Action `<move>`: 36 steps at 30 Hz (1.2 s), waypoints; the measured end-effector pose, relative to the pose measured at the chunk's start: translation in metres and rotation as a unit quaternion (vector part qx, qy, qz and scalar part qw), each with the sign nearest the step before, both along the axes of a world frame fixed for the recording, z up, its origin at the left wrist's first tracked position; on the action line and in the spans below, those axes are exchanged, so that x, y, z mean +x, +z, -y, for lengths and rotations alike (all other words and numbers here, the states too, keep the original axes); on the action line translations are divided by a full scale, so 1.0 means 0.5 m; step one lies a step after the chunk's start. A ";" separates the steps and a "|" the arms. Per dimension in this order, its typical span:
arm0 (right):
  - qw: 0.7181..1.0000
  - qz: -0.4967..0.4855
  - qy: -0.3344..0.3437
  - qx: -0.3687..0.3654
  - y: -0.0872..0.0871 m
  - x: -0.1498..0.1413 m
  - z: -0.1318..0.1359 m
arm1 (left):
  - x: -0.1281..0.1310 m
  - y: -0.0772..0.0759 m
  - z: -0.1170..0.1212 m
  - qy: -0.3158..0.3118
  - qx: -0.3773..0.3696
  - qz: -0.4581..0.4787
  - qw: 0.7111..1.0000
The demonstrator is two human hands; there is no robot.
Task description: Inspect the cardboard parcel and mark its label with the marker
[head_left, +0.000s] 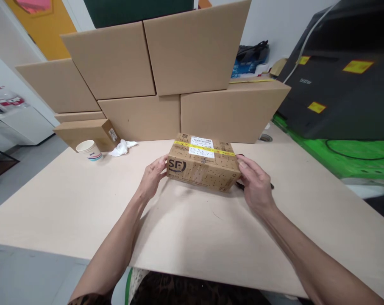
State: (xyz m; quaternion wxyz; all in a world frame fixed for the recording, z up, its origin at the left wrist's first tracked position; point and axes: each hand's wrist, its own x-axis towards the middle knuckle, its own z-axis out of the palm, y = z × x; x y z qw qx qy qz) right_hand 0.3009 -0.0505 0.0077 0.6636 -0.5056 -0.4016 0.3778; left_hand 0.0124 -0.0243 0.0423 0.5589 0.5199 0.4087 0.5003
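Between my two hands is a brown cardboard parcel (198,173) with "SF" printed on its front. Yellow tape runs across its top, over a white shipping label (201,147). My left hand (152,177) grips the parcel's left end, some fingers hidden behind it. At the right end, my right hand (255,180) is closed on the corner. The parcel looks tilted, its near side raised a little off the table. Behind the parcel and my right hand lies a black object (272,186), mostly covered, so its kind is unclear.
Large cardboard boxes (198,51) stand stacked along the table's (192,237) back. At left are a smaller box (84,131), a paper cup (89,151) and crumpled tissue (123,147). A roll of tape (265,137) lies at back right, near a big black printer case (335,84) on green material.
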 end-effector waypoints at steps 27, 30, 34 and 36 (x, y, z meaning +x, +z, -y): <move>0.979 0.200 -0.022 -0.004 0.057 0.092 0.000 | -0.014 0.014 0.000 0.052 0.075 -0.346 0.934; 0.924 0.380 0.032 -0.038 0.054 0.131 0.041 | -0.013 0.032 0.015 0.052 0.108 -0.447 0.886; 0.795 0.592 0.046 -0.123 0.023 0.157 0.105 | -0.001 0.050 0.039 0.082 0.127 -0.504 0.850; 0.760 0.634 0.050 -0.132 0.001 0.157 0.128 | 0.005 0.050 0.044 0.103 0.143 -0.514 0.840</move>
